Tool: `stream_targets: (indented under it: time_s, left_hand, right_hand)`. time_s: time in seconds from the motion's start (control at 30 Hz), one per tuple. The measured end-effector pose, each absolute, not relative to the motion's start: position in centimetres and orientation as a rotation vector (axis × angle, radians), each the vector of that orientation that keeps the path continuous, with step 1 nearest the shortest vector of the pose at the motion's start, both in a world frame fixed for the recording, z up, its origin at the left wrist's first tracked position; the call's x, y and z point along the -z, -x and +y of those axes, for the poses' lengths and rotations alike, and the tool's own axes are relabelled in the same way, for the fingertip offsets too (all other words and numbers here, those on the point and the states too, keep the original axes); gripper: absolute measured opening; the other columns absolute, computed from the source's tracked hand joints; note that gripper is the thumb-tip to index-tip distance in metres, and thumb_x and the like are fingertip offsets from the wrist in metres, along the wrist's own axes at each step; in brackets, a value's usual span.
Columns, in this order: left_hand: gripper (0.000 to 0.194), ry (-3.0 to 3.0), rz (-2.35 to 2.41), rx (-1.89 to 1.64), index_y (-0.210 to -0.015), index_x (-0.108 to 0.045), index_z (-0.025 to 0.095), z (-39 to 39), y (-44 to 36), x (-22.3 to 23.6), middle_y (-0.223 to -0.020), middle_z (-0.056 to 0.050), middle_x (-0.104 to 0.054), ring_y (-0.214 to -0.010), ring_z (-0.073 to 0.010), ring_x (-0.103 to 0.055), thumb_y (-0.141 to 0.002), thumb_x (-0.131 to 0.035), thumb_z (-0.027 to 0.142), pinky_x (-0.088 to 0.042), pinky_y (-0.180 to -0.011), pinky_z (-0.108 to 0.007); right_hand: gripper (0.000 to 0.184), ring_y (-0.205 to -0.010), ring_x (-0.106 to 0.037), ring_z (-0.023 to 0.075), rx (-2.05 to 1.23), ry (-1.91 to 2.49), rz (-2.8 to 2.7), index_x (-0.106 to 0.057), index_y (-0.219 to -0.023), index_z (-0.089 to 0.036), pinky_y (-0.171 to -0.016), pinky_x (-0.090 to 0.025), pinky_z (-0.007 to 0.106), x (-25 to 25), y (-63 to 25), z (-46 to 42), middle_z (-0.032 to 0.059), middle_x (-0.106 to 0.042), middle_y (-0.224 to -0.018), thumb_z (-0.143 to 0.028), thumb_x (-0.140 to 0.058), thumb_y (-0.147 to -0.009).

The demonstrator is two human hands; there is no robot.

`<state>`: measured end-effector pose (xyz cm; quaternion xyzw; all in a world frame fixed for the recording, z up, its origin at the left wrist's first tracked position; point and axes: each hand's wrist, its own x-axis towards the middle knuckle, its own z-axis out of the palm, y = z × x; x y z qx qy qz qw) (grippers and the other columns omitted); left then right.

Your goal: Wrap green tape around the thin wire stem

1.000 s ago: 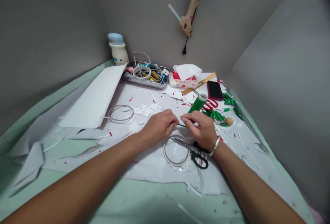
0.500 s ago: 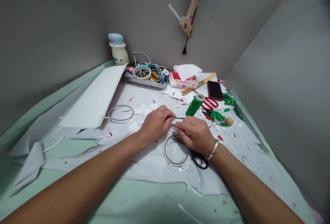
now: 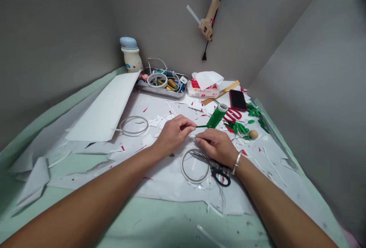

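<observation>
A pale green covered bench (image 3: 154, 221) carries a white paper sheet (image 3: 168, 191). At the rear of the sheet sits a rectangular steel tray (image 3: 160, 94) holding tape rolls and cables. A round white ceramic jar (image 3: 131, 61) stands left of the tray; a white-and-red tissue pack (image 3: 203, 92) lies right of it. A black phone (image 3: 238, 100) lies further right, behind red-handled scissors (image 3: 232, 115). A green cylindrical spool (image 3: 217, 116) lies left of those scissors. Black-handled steel scissors (image 3: 221, 177) lie on the sheet, just right of a clear tape ring (image 3: 182, 168). A second clear tape ring (image 3: 134, 117) lies further left. A cream hot glue gun (image 3: 208, 23) hangs on the wall (image 3: 160, 19) behind the bench.
</observation>
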<state>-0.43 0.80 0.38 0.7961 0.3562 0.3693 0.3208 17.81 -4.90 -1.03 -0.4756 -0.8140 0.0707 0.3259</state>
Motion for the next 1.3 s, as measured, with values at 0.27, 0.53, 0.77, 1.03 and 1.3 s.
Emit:
stream_targets:
  time_s: [0.27, 0.53, 0.77, 1.03, 1.3]
  left_hand:
    - [0.017, -2.461, 0.961, -0.78, -0.086, -0.067, 0.018, 0.5, 0.5, 0.5, -0.085, -0.003, -0.06, -0.076, -0.0142, -0.056, -0.083, -0.05, 0.016, -0.043, -0.068, -0.026]
    - [0.018, -2.433, 0.751, -0.714, -0.089, -0.069, 0.021, 0.2, 0.4, 0.1, -0.09, -0.003, -0.057, -0.082, -0.0139, -0.057, -0.084, -0.051, 0.018, -0.045, -0.075, -0.027]
    - [0.013, -2.145, 0.854, -0.868, -0.085, -0.068, 0.02, 0.7, 0.3, -0.1, -0.085, -0.001, -0.06, -0.079, -0.0128, -0.057, -0.082, -0.055, 0.021, -0.046, -0.075, -0.027]
    - [0.014, -2.159, 0.999, -0.903, -0.091, -0.064, 0.018, 0.6, 0.4, -0.1, -0.084, -0.001, -0.064, -0.076, -0.0133, -0.058, -0.08, -0.056, 0.021, -0.045, -0.071, -0.026]
    - [0.015, -2.355, 0.988, -0.847, -0.084, -0.064, 0.018, 0.7, 0.5, 0.2, -0.084, -0.003, -0.059, -0.078, -0.0149, -0.056, -0.083, -0.05, 0.018, -0.043, -0.071, -0.027]
  right_hand:
    - [0.017, -0.064, -0.052, 0.0143, 0.101, 1.203, -2.13, -0.069, -0.086, -0.017, -0.063, -0.039, 0.027, 0.0, -17.5, -5.3, 0.0031, -0.062, -0.066, -0.024, -0.053, -0.088]
    - [0.015, -0.063, -0.057, 0.0122, -0.248, 1.298, -1.818, -0.07, -0.082, -0.018, -0.06, -0.043, 0.024, 0.5, -18.8, -4.2, 0.0017, -0.068, -0.074, -0.024, -0.057, -0.085]
    - [0.015, -0.069, -0.061, 0.0134, -0.314, 1.326, -1.934, -0.071, -0.085, -0.02, -0.065, -0.045, 0.024, 1.3, -18.7, -4.3, 0.0023, -0.07, -0.077, -0.021, -0.056, -0.085]
    - [0.021, -0.067, -0.054, 0.0148, 0.059, 1.264, -2.259, -0.069, -0.083, -0.017, -0.065, -0.04, 0.027, 0.7, -16.9, -5.5, 0.0038, -0.062, -0.068, -0.024, -0.05, -0.088]
    - [0.02, -0.067, -0.053, 0.0155, 0.201, 1.245, -2.284, -0.069, -0.087, -0.018, -0.064, -0.038, 0.028, 0.4, -17.0, -5.7, 0.0041, -0.062, -0.069, -0.023, -0.05, -0.088]
